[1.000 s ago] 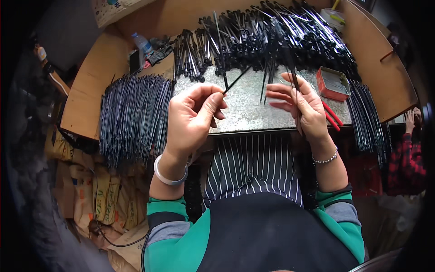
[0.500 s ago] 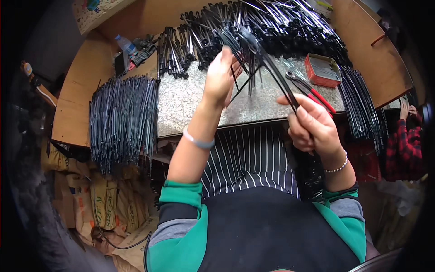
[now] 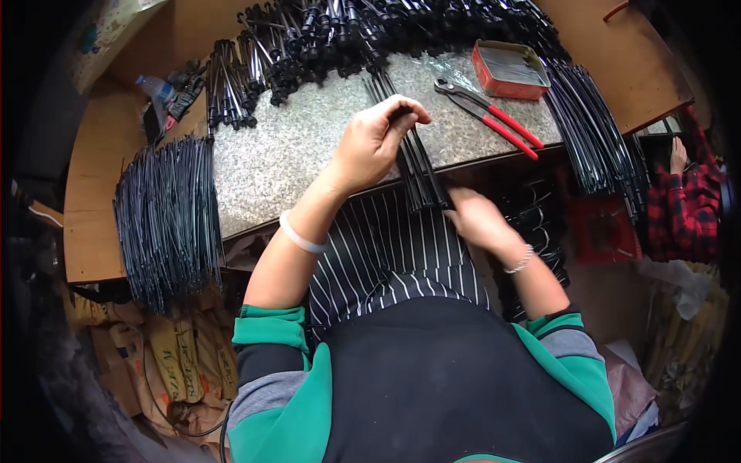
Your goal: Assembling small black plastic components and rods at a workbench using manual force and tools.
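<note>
A bundle of thin black rods (image 3: 417,179) lies across the front edge of the table, its lower ends hanging over the striped apron. My left hand (image 3: 378,140) is curled over the upper part of this bundle, thumb and forefinger bent together; the rods pass beneath it. Beside the lower ends is my right hand (image 3: 477,219), smeared by motion, and its fingers are partly hidden. Pliers with red handles (image 3: 494,117) rest on the speckled tabletop (image 3: 285,154), right of the bundle.
A heap of black rods with thicker black ends (image 3: 332,38) covers the back. More thin rods overhang the edge at left (image 3: 170,216) and right (image 3: 590,127). A red tin (image 3: 494,85) stands behind the pliers. At far right sits another person in a checked sleeve (image 3: 679,208).
The rods my right hand held raised above the table now lie low over its edge. My right hand has come down to their lower ends; my left hand's fingers have curled. The view has shifted.
</note>
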Demonstrator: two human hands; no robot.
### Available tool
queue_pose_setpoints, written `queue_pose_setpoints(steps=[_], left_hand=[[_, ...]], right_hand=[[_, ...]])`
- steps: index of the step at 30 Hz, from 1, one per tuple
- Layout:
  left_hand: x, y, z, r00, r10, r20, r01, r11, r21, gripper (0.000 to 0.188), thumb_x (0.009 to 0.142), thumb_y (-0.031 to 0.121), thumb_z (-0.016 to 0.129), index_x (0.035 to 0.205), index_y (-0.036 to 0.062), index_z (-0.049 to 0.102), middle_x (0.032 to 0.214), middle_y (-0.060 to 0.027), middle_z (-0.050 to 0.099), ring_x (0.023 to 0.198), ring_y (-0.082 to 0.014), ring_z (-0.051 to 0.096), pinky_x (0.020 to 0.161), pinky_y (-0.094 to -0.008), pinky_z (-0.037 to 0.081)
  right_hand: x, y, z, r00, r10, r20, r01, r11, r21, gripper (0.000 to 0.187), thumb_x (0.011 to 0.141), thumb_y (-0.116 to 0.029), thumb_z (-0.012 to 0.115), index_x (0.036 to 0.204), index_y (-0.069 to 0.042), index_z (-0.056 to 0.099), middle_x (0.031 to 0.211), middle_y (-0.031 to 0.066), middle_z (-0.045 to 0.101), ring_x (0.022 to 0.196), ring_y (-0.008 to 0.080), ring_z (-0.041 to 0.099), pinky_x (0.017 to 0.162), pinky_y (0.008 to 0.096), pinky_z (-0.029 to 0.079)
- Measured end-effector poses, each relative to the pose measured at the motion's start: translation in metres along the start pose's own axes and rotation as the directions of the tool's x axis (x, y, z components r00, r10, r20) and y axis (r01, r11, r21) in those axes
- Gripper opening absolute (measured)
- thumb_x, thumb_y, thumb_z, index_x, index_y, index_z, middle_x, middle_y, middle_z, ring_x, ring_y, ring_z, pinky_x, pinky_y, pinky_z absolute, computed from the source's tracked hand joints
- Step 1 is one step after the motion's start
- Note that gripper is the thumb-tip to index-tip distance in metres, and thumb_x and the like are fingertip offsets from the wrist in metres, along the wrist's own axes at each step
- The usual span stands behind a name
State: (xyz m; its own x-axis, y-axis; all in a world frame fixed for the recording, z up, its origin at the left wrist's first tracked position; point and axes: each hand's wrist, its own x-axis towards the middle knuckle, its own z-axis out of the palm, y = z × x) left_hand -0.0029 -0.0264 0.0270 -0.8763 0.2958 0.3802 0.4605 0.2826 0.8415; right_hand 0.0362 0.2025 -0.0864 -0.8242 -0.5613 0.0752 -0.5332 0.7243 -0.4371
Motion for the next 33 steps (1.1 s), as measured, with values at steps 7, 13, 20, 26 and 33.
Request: queue_pose_setpoints(steps=[7,13,20,26,33], left_hand=[[-0.008,-0.001,-0.003,0.989,0.149,-0.007,-0.138,0.935,0.327,0.024,0.077,0.005,0.063,0.101,0.0116,0.064,0.084,-0.0082,0.050,0.075,-0.0223,0.051,0.065,-0.0305,0.045],[-0.018,0.000,0.004,0.991,0.132,-0.030,-0.117,0.950,0.290,0.037,0.074,0.003,0.066,0.109,0.0126,0.063,0.088,-0.0088,0.053,0.079,-0.0197,0.054,0.068,-0.0280,0.046],[-0.025,-0.013,0.009,0.863,0.363,-0.352,-0.311,0.930,0.197,0.037,0.067,0.003,0.076,0.095,0.0048,0.052,0.101,-0.0108,0.050,0.092,-0.0199,0.056,0.079,-0.0290,0.049],[-0.016,-0.022,0.030,0.904,0.309,-0.297,-0.334,0.942,-0.037,0.048,0.074,0.001,0.070,0.113,0.0044,0.042,0.108,-0.0174,0.057,0.090,-0.0223,0.062,0.073,-0.0313,0.052],[-0.022,-0.023,0.017,0.988,0.127,-0.094,-0.122,0.991,0.052,0.025,0.081,-0.009,0.049,0.102,0.0000,0.061,0.103,-0.0133,0.063,0.097,-0.0235,0.062,0.081,-0.0300,0.050]], right_hand=[[0.067,-0.023,-0.092,0.967,-0.129,-0.218,0.192,0.935,0.299,0.013,0.079,-0.007,0.064,0.090,0.001,0.064,0.075,0.0078,0.061,0.068,0.0163,0.062,0.059,0.0261,0.047],[0.113,-0.023,-0.064,0.892,-0.361,-0.271,0.443,0.813,0.378,0.018,0.074,-0.002,0.064,0.092,-0.001,0.063,0.085,0.0078,0.059,0.071,0.0203,0.061,0.063,0.0274,0.048],[0.123,-0.021,-0.055,0.896,-0.409,-0.175,0.445,0.812,0.379,0.016,0.076,-0.017,0.067,0.092,-0.013,0.068,0.084,0.0047,0.060,0.075,0.0226,0.061,0.067,0.0317,0.049],[0.116,-0.021,-0.065,0.897,-0.371,-0.240,0.438,0.823,0.363,0.021,0.077,-0.012,0.065,0.098,-0.015,0.067,0.085,0.0074,0.060,0.078,0.0240,0.061,0.066,0.0328,0.049],[0.027,-0.018,-0.090,0.807,0.049,0.588,-0.317,0.876,0.363,0.046,0.067,-0.017,0.076,0.104,0.003,0.058,0.093,0.0155,0.063,0.080,0.0180,0.062,0.072,0.0278,0.049]])
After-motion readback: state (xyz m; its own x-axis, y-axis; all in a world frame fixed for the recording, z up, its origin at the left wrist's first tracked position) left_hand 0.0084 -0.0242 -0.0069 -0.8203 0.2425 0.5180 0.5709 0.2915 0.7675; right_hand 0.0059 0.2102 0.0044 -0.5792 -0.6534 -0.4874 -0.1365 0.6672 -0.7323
